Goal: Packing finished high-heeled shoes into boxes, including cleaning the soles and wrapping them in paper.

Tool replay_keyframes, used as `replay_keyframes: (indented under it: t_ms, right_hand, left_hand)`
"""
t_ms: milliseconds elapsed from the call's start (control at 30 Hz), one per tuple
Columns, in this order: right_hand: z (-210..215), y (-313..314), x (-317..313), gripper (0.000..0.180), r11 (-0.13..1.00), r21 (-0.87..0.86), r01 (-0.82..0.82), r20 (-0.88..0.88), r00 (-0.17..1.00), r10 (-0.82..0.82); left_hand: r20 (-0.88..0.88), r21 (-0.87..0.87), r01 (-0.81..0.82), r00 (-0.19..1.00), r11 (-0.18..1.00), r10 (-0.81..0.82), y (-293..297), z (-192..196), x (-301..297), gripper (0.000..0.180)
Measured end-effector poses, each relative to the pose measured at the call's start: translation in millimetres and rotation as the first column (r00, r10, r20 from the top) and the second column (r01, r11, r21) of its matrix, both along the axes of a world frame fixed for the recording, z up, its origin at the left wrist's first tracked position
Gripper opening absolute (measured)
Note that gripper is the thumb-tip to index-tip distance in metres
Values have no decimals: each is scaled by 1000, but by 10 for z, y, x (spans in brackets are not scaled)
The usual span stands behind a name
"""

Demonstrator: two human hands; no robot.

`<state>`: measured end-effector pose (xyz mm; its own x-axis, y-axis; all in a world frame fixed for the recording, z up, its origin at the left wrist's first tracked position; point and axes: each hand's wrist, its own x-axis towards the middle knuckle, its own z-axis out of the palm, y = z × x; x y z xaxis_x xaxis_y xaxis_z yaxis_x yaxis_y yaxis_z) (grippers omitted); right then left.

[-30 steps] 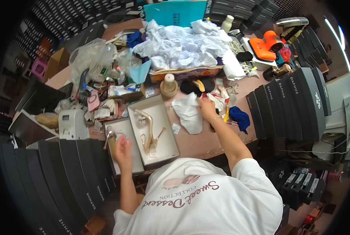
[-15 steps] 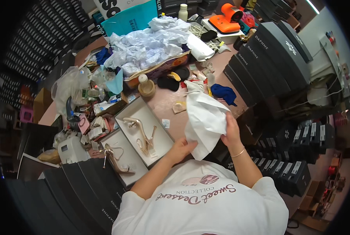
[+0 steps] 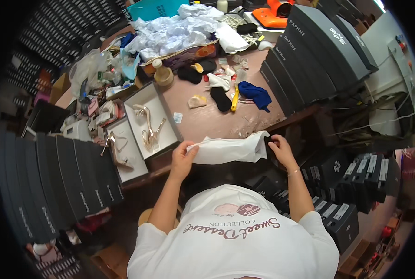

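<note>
"So, by the table (image 3: 177, 95), where's the sheet (image 3: 230, 149)?"
"At its near edge. The left hand (image 3: 183, 160) pinches one end; the right hand (image 3: 283, 153) curls by the other, grip unclear."
"Handling it well?"
"Keep tension light, even."

Your white sheet (image 3: 230, 149) looks matt and creased, paper or cloth, can't tell; the sandals (image 3: 149, 123) left of it are kinda glossy, metallic-looking.

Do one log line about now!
left hand: holds white sheet by left end | right hand: at its right end | gold sandal: in open box
</note>
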<state>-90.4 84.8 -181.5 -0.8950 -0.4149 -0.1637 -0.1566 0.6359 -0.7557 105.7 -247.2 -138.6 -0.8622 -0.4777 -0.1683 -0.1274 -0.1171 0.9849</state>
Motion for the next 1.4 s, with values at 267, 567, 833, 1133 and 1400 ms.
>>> replay_keyframes:
  t_ms: [267,567,833,1133,1400]
  right_hand:
    - [876,-870,430,56,577,-110,-809,-171,587,791]
    - [395,-739,550,18,445,-326,-834,221,391,894]
    - [2076,267,4,17,948,-89,-306,-678,716,168]
    - [703,-20,524,13,738,-30,-674,-203,727,656]
    - [1249,-1015,533,31,501,-799,-332,375,375,848]
  left_hand:
    - [-51,-699,336,858,632,-512,1160,641,403,24]
    - [160,-676,489,828,551,-538,1535,689,1045,9]
    - [478,-552,512,841,658,-254,1394,180,1125,22]
    - [259,-735,391,917,554,-303,1553,466,617,97]
    - [-16,142,175,985,974,-174,1082,77,661,83]
